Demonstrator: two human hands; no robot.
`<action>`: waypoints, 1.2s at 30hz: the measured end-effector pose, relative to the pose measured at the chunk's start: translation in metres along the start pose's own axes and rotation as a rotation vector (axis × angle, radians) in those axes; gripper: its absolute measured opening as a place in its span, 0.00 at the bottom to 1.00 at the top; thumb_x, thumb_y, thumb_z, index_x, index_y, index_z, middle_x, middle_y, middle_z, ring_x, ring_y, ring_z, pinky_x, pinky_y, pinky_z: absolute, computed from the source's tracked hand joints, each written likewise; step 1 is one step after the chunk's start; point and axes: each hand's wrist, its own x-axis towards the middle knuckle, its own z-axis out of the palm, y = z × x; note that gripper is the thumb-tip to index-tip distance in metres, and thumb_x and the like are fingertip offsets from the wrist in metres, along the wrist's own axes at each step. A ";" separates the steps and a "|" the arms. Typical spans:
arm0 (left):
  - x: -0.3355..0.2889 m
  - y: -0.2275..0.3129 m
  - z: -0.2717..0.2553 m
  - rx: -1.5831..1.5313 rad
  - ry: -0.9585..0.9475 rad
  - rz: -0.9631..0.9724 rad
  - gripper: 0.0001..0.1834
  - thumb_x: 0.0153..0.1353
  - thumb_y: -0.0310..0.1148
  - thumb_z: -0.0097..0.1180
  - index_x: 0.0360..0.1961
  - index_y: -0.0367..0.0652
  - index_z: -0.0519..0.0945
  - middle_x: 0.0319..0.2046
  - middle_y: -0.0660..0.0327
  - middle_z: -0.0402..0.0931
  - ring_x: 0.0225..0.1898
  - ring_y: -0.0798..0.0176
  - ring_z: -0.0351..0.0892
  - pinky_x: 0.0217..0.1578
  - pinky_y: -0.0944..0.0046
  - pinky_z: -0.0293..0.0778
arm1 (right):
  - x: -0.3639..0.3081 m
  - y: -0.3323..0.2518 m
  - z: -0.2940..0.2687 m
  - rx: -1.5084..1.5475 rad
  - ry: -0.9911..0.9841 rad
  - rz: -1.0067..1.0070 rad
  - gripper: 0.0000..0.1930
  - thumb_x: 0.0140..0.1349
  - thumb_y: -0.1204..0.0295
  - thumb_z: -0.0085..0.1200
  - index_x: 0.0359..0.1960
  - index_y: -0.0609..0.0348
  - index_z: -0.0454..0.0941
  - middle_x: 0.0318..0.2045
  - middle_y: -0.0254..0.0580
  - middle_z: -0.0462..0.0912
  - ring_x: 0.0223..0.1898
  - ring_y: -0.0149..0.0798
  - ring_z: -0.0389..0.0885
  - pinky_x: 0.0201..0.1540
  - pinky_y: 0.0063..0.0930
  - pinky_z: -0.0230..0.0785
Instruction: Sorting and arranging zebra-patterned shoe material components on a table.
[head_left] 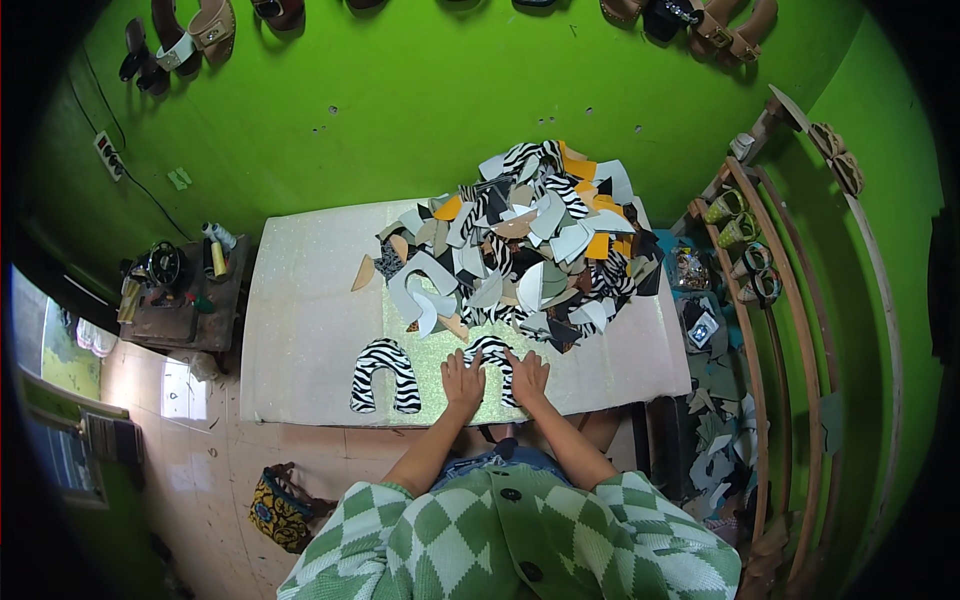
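My left hand (pixel 462 384) and my right hand (pixel 528 376) rest at the near edge of the white-topped table (pixel 305 300). Between them lies a zebra-striped arch-shaped cutout (pixel 490 346), black and white, partly covered by my fingers. Each hand touches one side of it with fingers stretched out, gripping nothing. To the left, a second zebra-striped arch-shaped cutout (pixel 385 353) lies flat, its two legs pointing toward me. Beyond my hands rises a large heap of mixed scraps (pixel 550 235) in white, grey, tan, black, orange and zebra print.
A small dark table (pixel 175 322) with spools and tools stands at left. At right, a wooden rack (pixel 748 300) holds sandals, with more scraps (pixel 712 440) piled low beside it. A patterned bag (pixel 280 508) sits on the tiled floor. Sandals (pixel 212 28) hang along the green wall.
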 end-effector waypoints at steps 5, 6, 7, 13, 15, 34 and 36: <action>-0.013 -0.022 -0.005 -0.025 0.056 -0.069 0.22 0.55 0.36 0.50 0.54 0.54 0.73 0.47 0.53 0.65 0.48 0.53 0.62 0.50 0.55 0.56 | 0.000 0.003 0.003 0.024 0.028 0.011 0.22 0.59 0.75 0.42 0.53 0.35 0.72 0.35 0.43 0.71 0.41 0.41 0.70 0.43 0.37 0.59; -0.014 -0.026 -0.014 -0.031 0.051 -0.079 0.23 0.54 0.34 0.51 0.54 0.54 0.72 0.46 0.53 0.65 0.48 0.53 0.61 0.50 0.55 0.56 | 0.000 0.003 0.004 0.046 0.039 0.021 0.22 0.58 0.76 0.42 0.53 0.36 0.73 0.36 0.43 0.71 0.41 0.42 0.70 0.44 0.37 0.59; -0.015 -0.030 -0.014 -0.027 0.053 -0.076 0.23 0.54 0.34 0.51 0.54 0.54 0.72 0.46 0.53 0.65 0.48 0.53 0.61 0.50 0.55 0.56 | 0.001 0.005 0.007 0.050 0.043 0.022 0.22 0.58 0.76 0.42 0.53 0.36 0.73 0.36 0.43 0.71 0.41 0.42 0.70 0.44 0.37 0.59; -0.011 -0.030 -0.021 -0.084 -0.051 -0.009 0.29 0.51 0.41 0.58 0.55 0.49 0.71 0.47 0.55 0.63 0.51 0.54 0.58 0.51 0.55 0.54 | 0.021 0.003 0.016 0.472 0.095 0.090 0.32 0.48 0.73 0.58 0.55 0.69 0.60 0.42 0.56 0.68 0.47 0.55 0.67 0.51 0.41 0.62; -0.013 -0.030 -0.014 -0.086 -0.033 -0.004 0.32 0.48 0.41 0.61 0.56 0.47 0.70 0.47 0.56 0.63 0.51 0.55 0.58 0.51 0.56 0.54 | 0.030 0.000 0.019 0.432 -0.009 0.107 0.30 0.47 0.71 0.60 0.53 0.66 0.64 0.43 0.55 0.70 0.47 0.53 0.69 0.50 0.40 0.64; 0.011 -0.054 0.003 -1.236 0.013 -0.408 0.14 0.62 0.37 0.51 0.36 0.34 0.77 0.25 0.65 0.74 0.28 0.75 0.68 0.31 0.74 0.65 | 0.038 0.023 -0.008 1.390 -0.432 0.082 0.12 0.57 0.73 0.55 0.42 0.63 0.73 0.26 0.28 0.74 0.23 0.20 0.67 0.25 0.15 0.60; 0.011 -0.057 -0.006 -1.276 0.056 -0.387 0.12 0.62 0.35 0.51 0.33 0.33 0.77 0.22 0.69 0.71 0.26 0.77 0.65 0.30 0.76 0.64 | 0.042 0.017 -0.014 1.367 -0.428 0.101 0.13 0.56 0.72 0.55 0.43 0.62 0.73 0.25 0.27 0.74 0.21 0.20 0.67 0.22 0.15 0.60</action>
